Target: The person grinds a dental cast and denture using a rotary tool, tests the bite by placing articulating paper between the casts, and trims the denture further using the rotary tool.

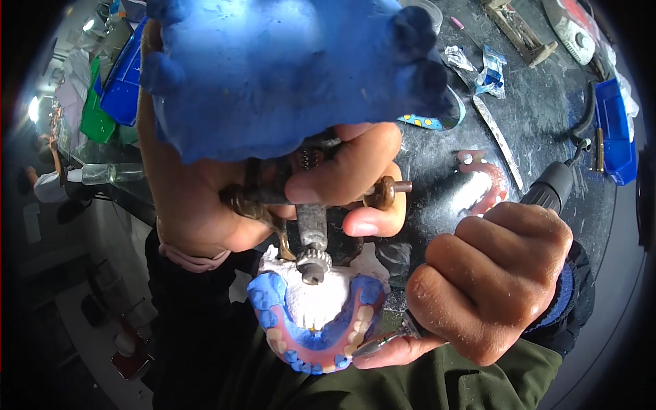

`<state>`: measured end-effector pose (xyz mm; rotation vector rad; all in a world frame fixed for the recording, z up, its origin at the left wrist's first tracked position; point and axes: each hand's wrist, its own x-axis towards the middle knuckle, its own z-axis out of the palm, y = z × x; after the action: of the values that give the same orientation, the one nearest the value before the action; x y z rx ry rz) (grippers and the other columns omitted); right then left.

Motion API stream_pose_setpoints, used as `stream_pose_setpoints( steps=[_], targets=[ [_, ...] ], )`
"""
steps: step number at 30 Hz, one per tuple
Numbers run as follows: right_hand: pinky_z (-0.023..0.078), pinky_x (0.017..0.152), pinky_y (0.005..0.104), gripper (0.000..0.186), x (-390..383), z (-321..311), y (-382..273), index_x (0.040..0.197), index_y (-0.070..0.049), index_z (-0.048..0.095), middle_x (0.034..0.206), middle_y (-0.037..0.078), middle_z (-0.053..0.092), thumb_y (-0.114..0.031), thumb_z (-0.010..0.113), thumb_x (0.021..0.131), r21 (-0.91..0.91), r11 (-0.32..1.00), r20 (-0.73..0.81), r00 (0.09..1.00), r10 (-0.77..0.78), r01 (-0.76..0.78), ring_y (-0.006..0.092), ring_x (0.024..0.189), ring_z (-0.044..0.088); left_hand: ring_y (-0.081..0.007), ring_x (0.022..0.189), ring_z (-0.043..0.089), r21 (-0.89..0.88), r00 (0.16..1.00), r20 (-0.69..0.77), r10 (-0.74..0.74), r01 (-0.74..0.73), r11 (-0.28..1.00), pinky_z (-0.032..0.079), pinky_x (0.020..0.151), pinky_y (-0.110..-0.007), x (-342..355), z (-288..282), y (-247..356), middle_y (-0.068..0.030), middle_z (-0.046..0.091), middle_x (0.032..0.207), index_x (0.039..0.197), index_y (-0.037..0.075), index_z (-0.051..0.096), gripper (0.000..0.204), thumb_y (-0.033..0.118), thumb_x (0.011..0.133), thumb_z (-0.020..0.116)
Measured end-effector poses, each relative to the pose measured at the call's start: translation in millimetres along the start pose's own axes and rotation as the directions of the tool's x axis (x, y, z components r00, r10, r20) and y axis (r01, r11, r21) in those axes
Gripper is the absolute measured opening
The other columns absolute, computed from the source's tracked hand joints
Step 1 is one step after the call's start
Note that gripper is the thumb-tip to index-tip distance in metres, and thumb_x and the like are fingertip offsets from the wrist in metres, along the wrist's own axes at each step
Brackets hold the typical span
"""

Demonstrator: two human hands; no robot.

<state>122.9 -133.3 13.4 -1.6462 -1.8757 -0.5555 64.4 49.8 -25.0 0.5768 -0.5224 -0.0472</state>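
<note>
My left hand (198, 198) is wrapped round a metal dental articulator (313, 229), its fingers bent about the crossbar and screws. Blue plaster (294, 75) on the articulator fills the upper middle, close to the camera. Below hangs a white and blue dental cast (318, 294) with a pink base and a row of blue and tooth-coloured teeth (359, 328). My right hand (492, 280) is closed on a dark rotary handpiece (550, 188), whose cord leaves at the back. The handpiece's thin disc-like tip (376, 344) is at the teeth's right edge; I cannot tell whether it touches.
On the dark bench lie a pink denture piece (488, 181), a narrow blade-like strip (497, 140) and torn wrappers (490, 72). Blue bins (613, 130) stand at the right and upper left, near a green bin (96, 113). A clear bottle (109, 173) lies left.
</note>
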Motion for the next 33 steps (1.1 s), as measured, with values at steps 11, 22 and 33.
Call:
stream_pose_setpoints(
  steps=[11,22,33],
  targets=[
    [0.018,0.041,0.0242,0.067,-0.6,-0.9,-4.8,0.048,-0.013,0.034,0.042,-0.004,0.03,-0.071,0.055,0.073,0.002,0.998,0.029,0.997,0.069,-0.069,0.0082,0.033,0.03,-0.0103,0.05,0.032,-0.031,0.996,-0.075,-0.046,0.044,0.999,0.038,0.053,-0.034,0.3,8.9,5.3,0.0001,0.033,0.055,0.096,-0.001,0.053,0.077,0.067,0.087,0.019],
    [0.018,0.038,0.0225,0.067,-9.1,3.1,0.5,0.047,-0.013,0.034,0.04,-0.004,0.03,-0.071,0.055,0.074,-0.016,1.0,-0.044,0.999,0.012,-0.013,0.0078,0.032,0.029,-0.0102,0.051,0.032,-0.096,0.957,-0.282,-0.064,0.038,0.995,0.036,0.054,-0.034,6.0,29.3,6.2,0.0004,0.033,0.056,0.095,0.0,0.053,0.077,0.069,0.086,0.021],
    [0.019,0.035,0.0222,0.068,-8.2,-1.6,4.6,0.048,-0.012,0.035,0.043,-0.004,0.032,-0.073,0.058,0.068,0.047,0.999,0.009,1.0,0.019,-0.02,0.0077,0.033,0.029,-0.0079,0.058,0.039,-0.134,0.997,0.031,-0.076,0.08,0.988,0.038,0.061,-0.034,0.7,-2.0,9.8,0.0011,0.034,0.085,0.116,0.016,0.044,0.053,0.002,0.065,0.045]
  ],
)
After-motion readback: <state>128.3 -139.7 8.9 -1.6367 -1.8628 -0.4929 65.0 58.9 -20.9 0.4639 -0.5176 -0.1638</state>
